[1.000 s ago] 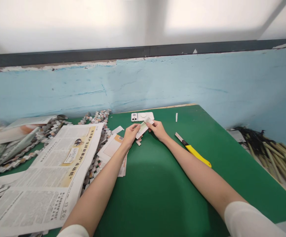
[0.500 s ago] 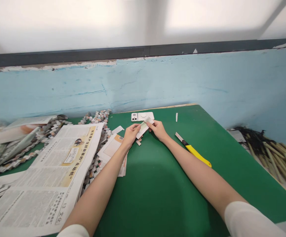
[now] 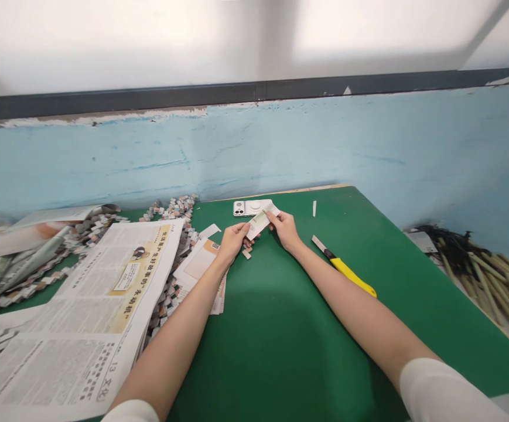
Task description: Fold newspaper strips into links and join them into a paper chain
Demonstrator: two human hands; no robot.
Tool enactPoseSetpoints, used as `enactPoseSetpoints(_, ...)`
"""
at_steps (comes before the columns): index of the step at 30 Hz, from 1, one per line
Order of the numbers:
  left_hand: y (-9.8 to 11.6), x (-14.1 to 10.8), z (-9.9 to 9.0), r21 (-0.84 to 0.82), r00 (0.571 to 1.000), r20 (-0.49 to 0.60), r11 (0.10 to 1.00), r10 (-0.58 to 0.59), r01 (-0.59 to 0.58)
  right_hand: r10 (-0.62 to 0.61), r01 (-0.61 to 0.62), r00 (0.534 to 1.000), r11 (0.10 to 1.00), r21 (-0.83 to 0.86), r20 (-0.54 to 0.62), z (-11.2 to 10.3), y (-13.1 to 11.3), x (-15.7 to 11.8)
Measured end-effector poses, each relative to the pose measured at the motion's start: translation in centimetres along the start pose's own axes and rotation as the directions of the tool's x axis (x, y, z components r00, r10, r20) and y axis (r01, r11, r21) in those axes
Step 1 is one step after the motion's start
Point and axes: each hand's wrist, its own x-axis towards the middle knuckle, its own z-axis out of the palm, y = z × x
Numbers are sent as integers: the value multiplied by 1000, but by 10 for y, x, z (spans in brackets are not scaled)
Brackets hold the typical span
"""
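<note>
The left hand (image 3: 233,239) of the person has a closed grip: the thumb and the fingers pinch the near left end of a small strip of white printed paper (image 3: 259,221) with a pale green part. The right hand (image 3: 286,230) also grasps this strip, with the thumb and fingers closed on its right edge, toward the far end. Both grips are narrow, with only the thin paper between thumb and fingers. Some fingertips are visible below the strip, but I cannot tell to which hand they belong.

The strip is in the middle of the scene, above the green table (image 3: 289,328), and it slants from near left to far right. Its far end covers a part of the white phone with a round disc on its back (image 3: 246,207), which lies behind the hands. Just near the left hand, on the table, there is a small folded paper piece (image 3: 246,254).

To the right of the right hand lies a yellow and black cutter knife (image 3: 347,271), with its blade pointing to the far left. Farther away is a narrow white paper strip (image 3: 314,208). At the left, printed newspaper sheets (image 3: 82,316) lie over chains of folded paper (image 3: 163,308).
</note>
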Motion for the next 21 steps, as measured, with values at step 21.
enactPoseSetpoints(21,1,-5,1,127,991,109,988,76,-90,24,-24,964,1000,-6,266,4,-16,-10)
